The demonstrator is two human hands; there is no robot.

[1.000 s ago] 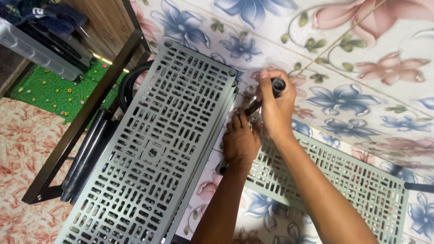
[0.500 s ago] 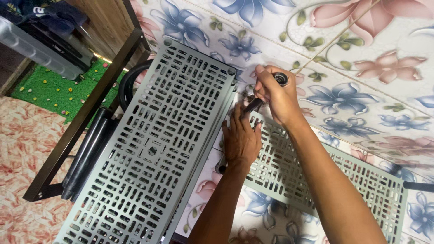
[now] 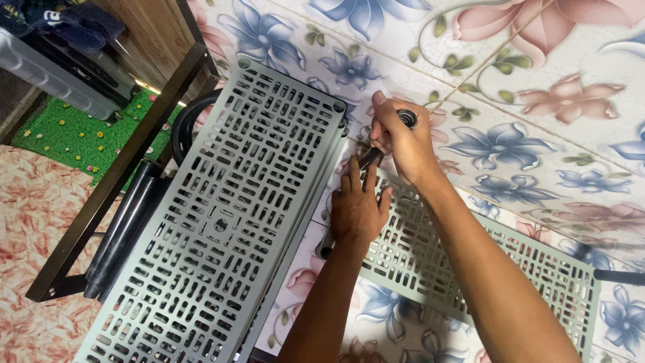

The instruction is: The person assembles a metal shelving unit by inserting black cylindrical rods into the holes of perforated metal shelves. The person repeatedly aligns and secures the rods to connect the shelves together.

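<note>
My right hand (image 3: 402, 140) is closed around the top of a dark tube (image 3: 406, 119) whose round end shows above my fingers. My left hand (image 3: 358, 207) lies flat on a grey slotted shelf panel (image 3: 531, 269) that rests on the flowered tile floor, its fingers touching the tube's lower part (image 3: 371, 157). A second, larger grey slotted panel (image 3: 228, 222) stands just left of both hands, with round corner sockets at its top edge. The tube's foot is hidden behind my hands.
Black tubes (image 3: 124, 228) lie beside a dark metal frame (image 3: 117, 178) at the left. A coiled black hose (image 3: 183, 121) sits behind the large panel. A green mat (image 3: 74, 131) and a clear plastic box (image 3: 50, 77) are at the upper left.
The view has shifted slightly. My right hand has stayed closed on the tube's top and moved a little left; my left hand stays on the panel.
</note>
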